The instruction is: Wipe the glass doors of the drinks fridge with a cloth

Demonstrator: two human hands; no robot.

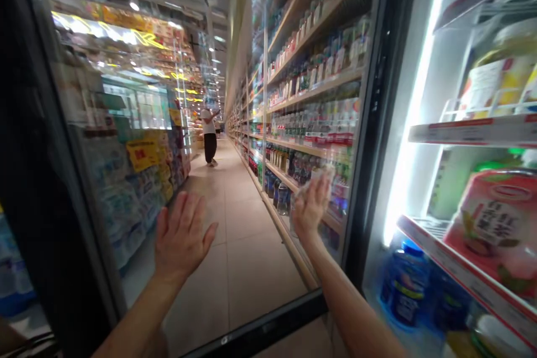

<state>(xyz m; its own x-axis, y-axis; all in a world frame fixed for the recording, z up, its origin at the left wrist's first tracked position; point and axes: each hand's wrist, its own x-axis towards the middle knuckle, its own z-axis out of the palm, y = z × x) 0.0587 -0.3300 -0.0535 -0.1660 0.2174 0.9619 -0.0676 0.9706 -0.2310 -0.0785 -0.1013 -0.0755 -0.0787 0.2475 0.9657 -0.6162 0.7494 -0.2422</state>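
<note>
A glass cooler door [235, 268] with a black frame [364, 190] fills the middle of the view. My left hand [182, 238] lies flat on the glass, fingers stretched out. My right hand [312, 201] also presses flat against the glass, near the frame's right side, fingers spread. Neither hand holds anything. Through and in the glass I see a shop aisle and drink shelves.
At the right the lit cooler stands with white shelves [474, 131], a pink carton [493, 224] and blue bottles [405, 288] below. A person [208, 135] in a white top stands far down the aisle. Shelves of bottles [319, 128] line the right side.
</note>
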